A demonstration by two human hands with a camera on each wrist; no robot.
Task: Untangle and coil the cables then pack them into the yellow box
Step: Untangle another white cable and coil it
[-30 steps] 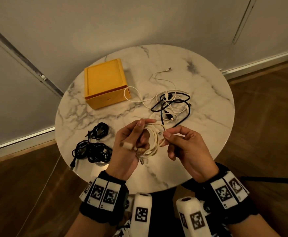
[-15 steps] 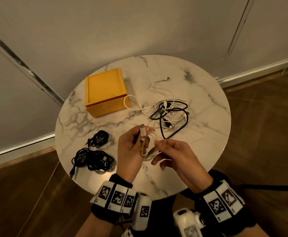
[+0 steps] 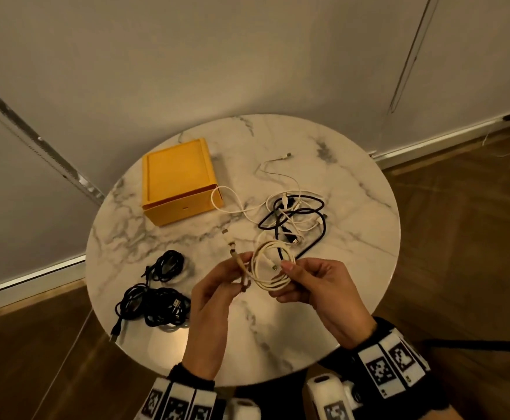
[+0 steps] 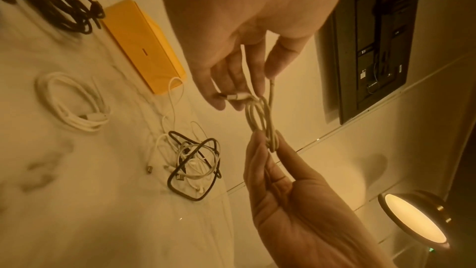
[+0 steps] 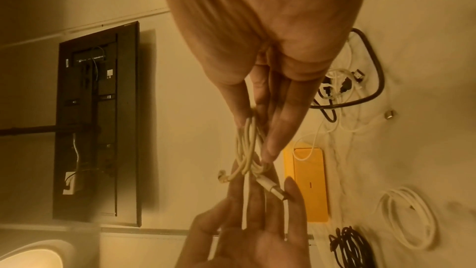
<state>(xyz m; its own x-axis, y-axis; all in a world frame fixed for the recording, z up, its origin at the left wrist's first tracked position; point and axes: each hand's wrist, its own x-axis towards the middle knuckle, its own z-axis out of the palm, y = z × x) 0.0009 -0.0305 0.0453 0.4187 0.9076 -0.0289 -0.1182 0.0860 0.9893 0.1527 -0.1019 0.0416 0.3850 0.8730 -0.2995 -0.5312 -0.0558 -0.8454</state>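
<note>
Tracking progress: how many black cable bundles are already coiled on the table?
2: a small black coil left of the hands, and a larger black bundle nearer the table's front-left edge.

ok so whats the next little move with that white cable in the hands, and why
Probably wrap the loose plug end around the loops to lock them. The right hand pinches the white coil, already wound, while the left hand holds the free end beside it.

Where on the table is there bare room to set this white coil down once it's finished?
Bare marble lies at the near edge below both hands, and between the yellow box and the black coils. The far right rim is bare too. The cable tangle crowds the middle right.
</note>
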